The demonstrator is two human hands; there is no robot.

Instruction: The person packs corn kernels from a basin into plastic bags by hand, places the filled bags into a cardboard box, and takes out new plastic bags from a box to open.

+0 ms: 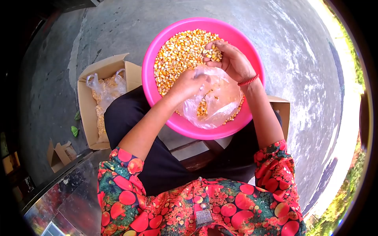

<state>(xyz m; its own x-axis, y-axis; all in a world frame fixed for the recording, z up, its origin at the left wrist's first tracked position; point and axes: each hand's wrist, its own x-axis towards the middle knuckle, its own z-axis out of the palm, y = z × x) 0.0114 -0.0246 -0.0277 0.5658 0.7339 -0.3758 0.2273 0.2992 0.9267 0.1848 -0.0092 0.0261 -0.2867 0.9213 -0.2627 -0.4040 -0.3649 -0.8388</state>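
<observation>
A pink basin (255, 53) rests on my lap, with loose corn kernels (173, 57) spread over its far and left side. My left hand (189, 83) is closed on the rim of a clear plastic bag (222, 108), which lies in the near part of the basin. Some kernels show through the bag near its bottom. Above the bag's far edge, my right hand (230, 61) is cupped around a small handful of corn kernels (212, 53). A red bracelet (249, 80) circles my right wrist.
On the floor at left, an open cardboard box (87, 114) holds plastic bags of corn (114, 88). Part of another cardboard box (280, 106) shows right of my legs. A smaller torn box (59, 155) and a green leaf (75, 131) lie at lower left on the concrete floor (118, 31).
</observation>
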